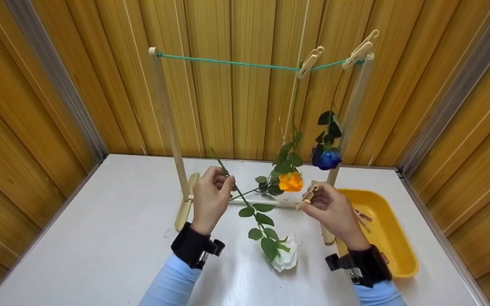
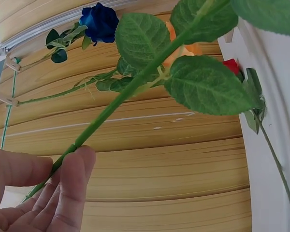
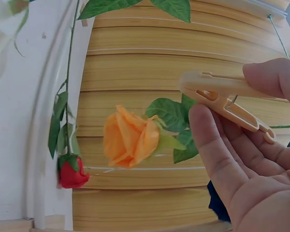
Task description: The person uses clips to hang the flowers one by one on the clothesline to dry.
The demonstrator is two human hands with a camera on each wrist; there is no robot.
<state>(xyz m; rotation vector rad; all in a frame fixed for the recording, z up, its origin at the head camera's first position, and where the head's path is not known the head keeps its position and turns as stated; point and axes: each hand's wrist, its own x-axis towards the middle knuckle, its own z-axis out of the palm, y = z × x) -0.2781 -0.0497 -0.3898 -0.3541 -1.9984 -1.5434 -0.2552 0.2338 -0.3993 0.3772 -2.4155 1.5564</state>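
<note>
Above worktop [image 1: 121, 238], left hand [image 1: 214, 193] is pinching white rose [image 1: 286, 257] by stem [image 2: 104, 116] near bare end, bloom pointing downward; right hand [image 1: 332, 208] is pinching clothespin [image 3: 212, 84] near orange rose [image 1: 291, 182]. Keeping stem tip clear of fingers likely is giving clothespin cleaner bite.

With our left hand [image 1: 212, 195] we pinch the white rose [image 1: 285, 257] by its stem, bloom slanting down towards us; we cannot tell whether it touches the table [image 1: 79, 229]. Our right hand [image 1: 334, 208] pinches a peg [image 1: 308, 196], apart from that stem. Ahead of us a green cord [image 1: 228, 62] spans two posts [image 1: 168, 114]. Along its right part, two more pegs [image 1: 311, 63] hold the orange rose [image 1: 291, 182] and the blue rose [image 1: 328, 159] bloom down, the blue nearer the right post. Beside that post sits a yellow tray [image 1: 398, 246]. We wear black wristbands [image 1: 192, 246] over blue sleeves [image 1: 170, 280].
</note>
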